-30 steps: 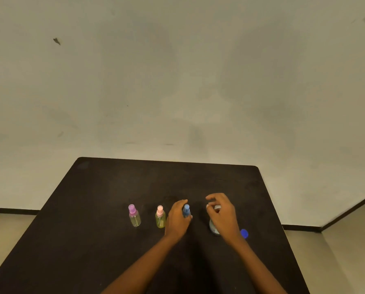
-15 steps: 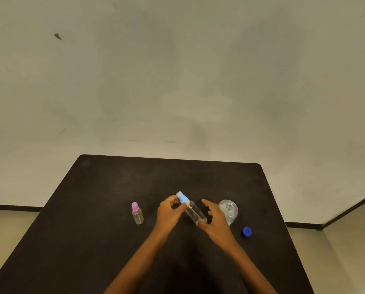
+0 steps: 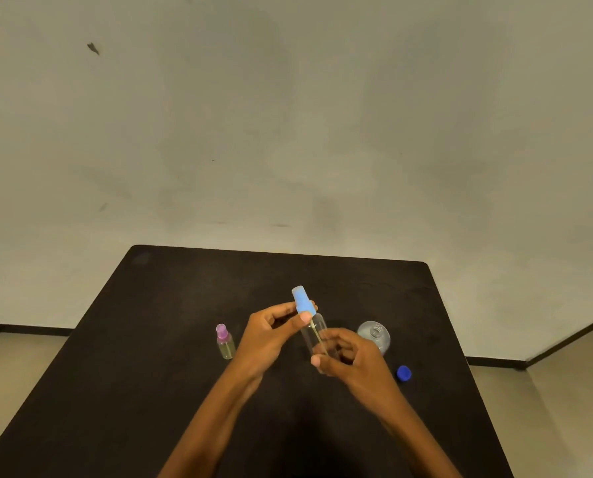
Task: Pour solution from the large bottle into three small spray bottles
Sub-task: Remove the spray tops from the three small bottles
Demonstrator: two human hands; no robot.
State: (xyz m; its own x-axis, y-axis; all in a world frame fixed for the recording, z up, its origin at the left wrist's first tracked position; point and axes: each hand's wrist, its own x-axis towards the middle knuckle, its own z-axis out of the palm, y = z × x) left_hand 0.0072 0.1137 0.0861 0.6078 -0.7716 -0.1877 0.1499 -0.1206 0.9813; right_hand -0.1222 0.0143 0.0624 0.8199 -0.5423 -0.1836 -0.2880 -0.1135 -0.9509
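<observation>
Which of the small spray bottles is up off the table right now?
The blue-capped spray bottle, held tilted between the left hand and right hand. The purple-capped spray bottle stands on the table.

blue-capped spray bottle lifted upright, both hands gripping, large bottle released

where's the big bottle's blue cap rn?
Head view: the blue cap lies on the table at the right, just right of and nearer than the open large bottle, beyond the right hand.
</observation>
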